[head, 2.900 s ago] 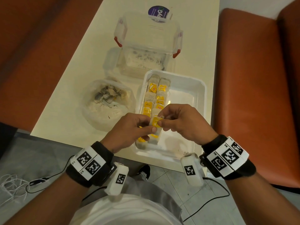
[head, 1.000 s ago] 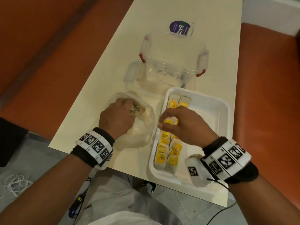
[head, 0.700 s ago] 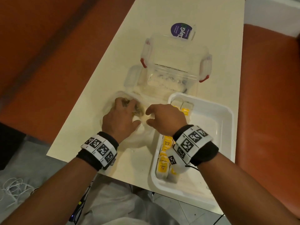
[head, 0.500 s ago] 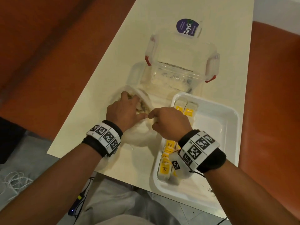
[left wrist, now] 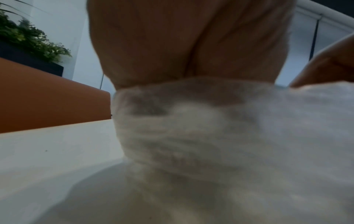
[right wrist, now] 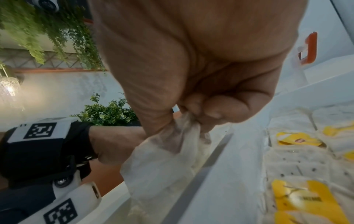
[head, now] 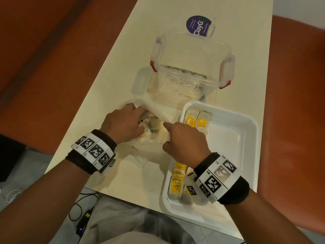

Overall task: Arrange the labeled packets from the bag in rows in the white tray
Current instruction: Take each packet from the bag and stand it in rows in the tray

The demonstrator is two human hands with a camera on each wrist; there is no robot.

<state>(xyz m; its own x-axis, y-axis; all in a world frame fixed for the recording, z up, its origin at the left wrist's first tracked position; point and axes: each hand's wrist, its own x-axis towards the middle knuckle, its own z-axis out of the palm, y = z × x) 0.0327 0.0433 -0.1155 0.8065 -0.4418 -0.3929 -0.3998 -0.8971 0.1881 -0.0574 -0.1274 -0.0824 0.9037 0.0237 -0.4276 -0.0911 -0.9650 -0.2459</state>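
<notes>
— Biggest first?
— Cream table (head: 246, 81), long, flanked by orange seats (head: 44, 59). On it, at the far end, a clear lidded box (head: 191, 55) with red clips, a round purple label (head: 198, 26) just beyond.
— Next down?
— White tray (head: 246, 138) near the right edge of the table, close to the box. Inside, along its left wall, labeled packets (head: 197, 121) in two rows, yellow tags up; middle of the rows hidden under the right wrist in the head view. More of them clear in the right wrist view (right wrist: 298, 197). Right part of the tray bare.
— And the bag?
— Clear plastic bag (head: 149, 147), crumpled, just left of the tray, touching its rim. Mouth turned toward the box. A few loose packets (head: 154, 123) visible inside, between the two hands.
— Hands?
— Left hand (head: 123, 123) reaching into the bag mouth, fingers out of sight among the packets; whether closed on one, cannot tell. Left wrist view only a blur of palm (left wrist: 191, 42) and plastic.
— Right?
— Right hand (head: 184, 140) at the bag's near-right edge, beside the tray. Seen from the right wrist, fingers (right wrist: 226, 109) curled, pinching a bunched fold of the bag film (right wrist: 172, 151) tight against the thumb.
— Smallest?
— Marker bands on both wrists (head: 95, 149).
</notes>
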